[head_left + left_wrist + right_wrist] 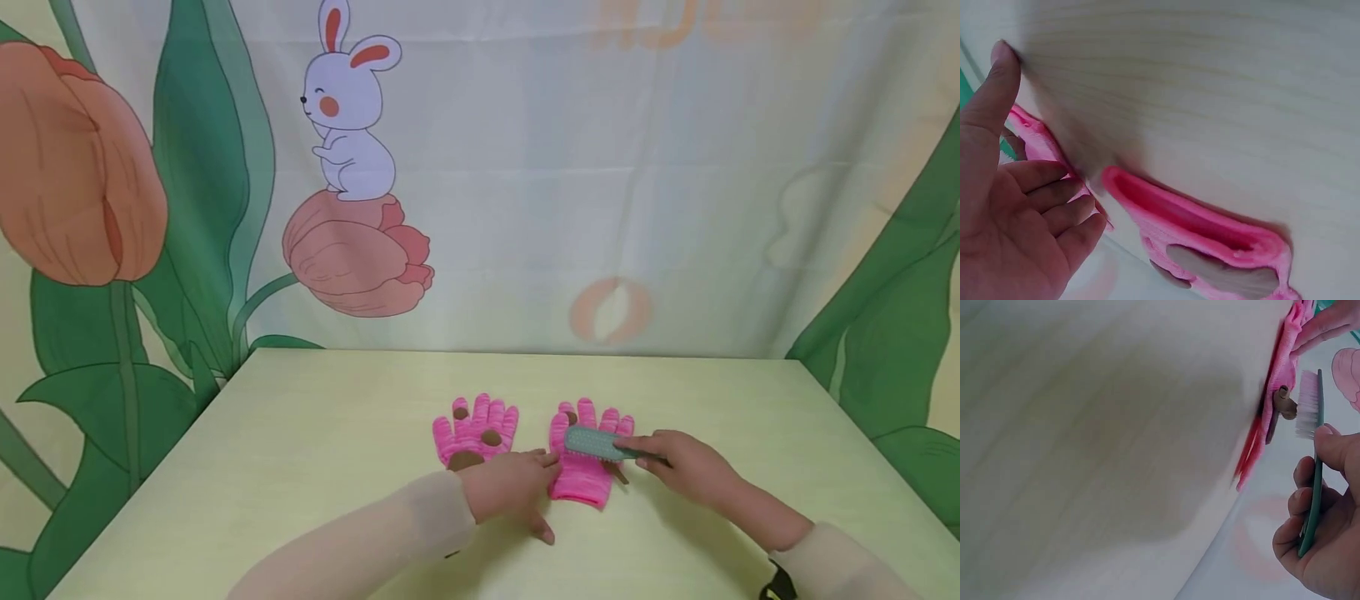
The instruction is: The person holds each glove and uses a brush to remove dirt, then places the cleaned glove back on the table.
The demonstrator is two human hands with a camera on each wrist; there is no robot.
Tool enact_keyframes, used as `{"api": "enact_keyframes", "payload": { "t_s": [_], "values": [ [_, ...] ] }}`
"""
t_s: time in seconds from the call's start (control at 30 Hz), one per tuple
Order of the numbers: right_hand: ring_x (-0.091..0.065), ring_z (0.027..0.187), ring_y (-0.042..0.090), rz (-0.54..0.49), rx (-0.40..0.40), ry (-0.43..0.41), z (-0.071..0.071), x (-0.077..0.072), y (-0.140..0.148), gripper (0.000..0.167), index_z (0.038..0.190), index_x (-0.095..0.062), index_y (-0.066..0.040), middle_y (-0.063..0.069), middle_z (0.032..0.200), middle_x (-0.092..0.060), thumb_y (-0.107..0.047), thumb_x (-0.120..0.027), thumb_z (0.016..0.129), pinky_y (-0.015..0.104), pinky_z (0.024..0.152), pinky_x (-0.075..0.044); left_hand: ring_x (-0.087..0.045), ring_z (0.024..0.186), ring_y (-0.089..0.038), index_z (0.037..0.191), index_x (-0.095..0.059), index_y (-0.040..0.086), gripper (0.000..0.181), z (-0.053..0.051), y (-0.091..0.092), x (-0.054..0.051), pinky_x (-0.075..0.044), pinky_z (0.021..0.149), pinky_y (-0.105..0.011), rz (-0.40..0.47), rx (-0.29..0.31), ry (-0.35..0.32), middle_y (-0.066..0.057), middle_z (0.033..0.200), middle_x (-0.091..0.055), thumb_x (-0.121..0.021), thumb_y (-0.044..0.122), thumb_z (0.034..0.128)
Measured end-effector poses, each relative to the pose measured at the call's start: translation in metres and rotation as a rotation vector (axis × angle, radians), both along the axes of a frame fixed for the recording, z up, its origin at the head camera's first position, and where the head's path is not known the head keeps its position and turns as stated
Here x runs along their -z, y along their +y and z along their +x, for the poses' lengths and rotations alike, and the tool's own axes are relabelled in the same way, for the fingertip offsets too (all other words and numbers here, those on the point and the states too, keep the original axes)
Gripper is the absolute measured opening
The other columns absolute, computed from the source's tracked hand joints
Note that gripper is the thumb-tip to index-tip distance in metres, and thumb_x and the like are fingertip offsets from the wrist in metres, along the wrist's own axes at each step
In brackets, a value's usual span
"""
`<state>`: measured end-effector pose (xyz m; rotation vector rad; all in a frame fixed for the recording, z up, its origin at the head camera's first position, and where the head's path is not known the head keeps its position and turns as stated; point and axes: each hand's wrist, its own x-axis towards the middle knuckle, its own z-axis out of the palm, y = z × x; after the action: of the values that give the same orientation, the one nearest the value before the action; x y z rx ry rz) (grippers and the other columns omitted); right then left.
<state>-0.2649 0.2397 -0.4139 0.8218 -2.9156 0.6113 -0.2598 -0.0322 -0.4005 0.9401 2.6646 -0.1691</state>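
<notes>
Two pink knit gloves lie on the table. The right-hand glove [581, 483] has brown patches, one of them curled up beside the brush in the right wrist view. My right hand [690, 468] grips the handle of a green brush [592, 442], whose pale bristles [1307, 403] face this glove. With its fingers extended, my left hand [513, 487] touches the glove's left edge, thumb spread toward me. The left glove [480, 425] lies partly behind that hand and shows several brown spots; its open cuff [1191, 215] appears in the left wrist view.
The pale wood-grain table [315, 425] ends at a hanging cloth [510, 183] printed with tulips and a white rabbit. Light sleeves cover both forearms, and something black [780, 582] sits at the right wrist.
</notes>
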Motion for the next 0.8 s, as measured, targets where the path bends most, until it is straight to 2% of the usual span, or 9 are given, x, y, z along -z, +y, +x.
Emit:
{"api": "enact_keyframes", "payload": {
  "t_s": [0.13, 0.27, 0.47, 0.53, 0.63, 0.8],
  "values": [
    [-0.038, 0.068, -0.001, 0.014, 0.005, 0.033, 0.003, 0.008, 0.01, 0.034, 0.129, -0.072, -0.012, -0.007, 0.079, -0.059, -0.011, -0.069, 0.095, 0.019, 0.06, -0.037, -0.04, 0.153, -0.016, 0.157, -0.042, 0.018, 0.091, -0.001, 0.002, 0.001, -0.038, 0.123, -0.03, -0.005, -0.004, 0.001, 0.005, 0.165, -0.04, -0.076, 0.06, 0.0837],
    [-0.032, 0.065, -0.003, 0.025, -0.011, 0.051, 0.011, 0.016, 0.033, 0.037, 0.13, -0.072, -0.01, -0.01, 0.074, -0.052, -0.008, -0.071, 0.093, 0.017, 0.057, -0.034, -0.047, 0.149, -0.017, 0.154, -0.046, 0.017, 0.089, -0.001, 0.003, 0.003, -0.041, 0.121, -0.03, -0.026, 0.001, 0.021, 0.003, 0.162, -0.045, -0.075, 0.061, 0.0827],
    [-0.031, 0.066, -0.005, 0.021, 0.02, 0.129, 0.022, 0.01, 0.063, 0.039, 0.129, -0.072, -0.009, -0.008, 0.077, -0.057, -0.004, -0.072, 0.09, 0.018, 0.057, -0.033, -0.049, 0.147, -0.018, 0.153, -0.048, 0.016, 0.089, 0.0, -0.001, 0.003, -0.042, 0.12, -0.031, -0.022, -0.021, 0.027, 0.002, 0.161, -0.047, -0.077, 0.06, 0.0816],
    [-0.032, 0.067, -0.005, 0.012, 0.029, 0.157, 0.022, 0.005, 0.061, 0.038, 0.129, -0.072, -0.009, -0.007, 0.08, -0.06, -0.004, -0.072, 0.09, 0.018, 0.058, -0.034, -0.049, 0.147, -0.018, 0.153, -0.049, 0.016, 0.089, 0.0, -0.002, 0.002, -0.043, 0.12, -0.031, -0.015, -0.031, 0.021, 0.002, 0.16, -0.048, -0.078, 0.059, 0.0812],
    [-0.035, 0.069, -0.005, -0.012, 0.016, 0.147, 0.02, 0.0, 0.047, 0.037, 0.129, -0.072, -0.008, -0.007, 0.084, -0.062, -0.006, -0.071, 0.092, 0.018, 0.06, -0.035, -0.05, 0.147, -0.018, 0.152, -0.049, 0.017, 0.087, 0.0, -0.001, 0.002, -0.044, 0.119, -0.03, -0.021, -0.026, 0.02, 0.002, 0.16, -0.048, -0.077, 0.06, 0.0815],
    [-0.037, 0.07, -0.004, -0.008, -0.07, 0.047, 0.015, 0.003, 0.023, 0.036, 0.129, -0.072, -0.01, -0.009, 0.082, -0.06, -0.009, -0.07, 0.094, 0.017, 0.06, -0.037, -0.05, 0.146, -0.017, 0.152, -0.051, 0.017, 0.086, 0.0, 0.003, 0.005, -0.046, 0.116, -0.029, -0.032, 0.001, 0.035, 0.002, 0.16, -0.048, -0.075, 0.061, 0.0824]
  ]
}}
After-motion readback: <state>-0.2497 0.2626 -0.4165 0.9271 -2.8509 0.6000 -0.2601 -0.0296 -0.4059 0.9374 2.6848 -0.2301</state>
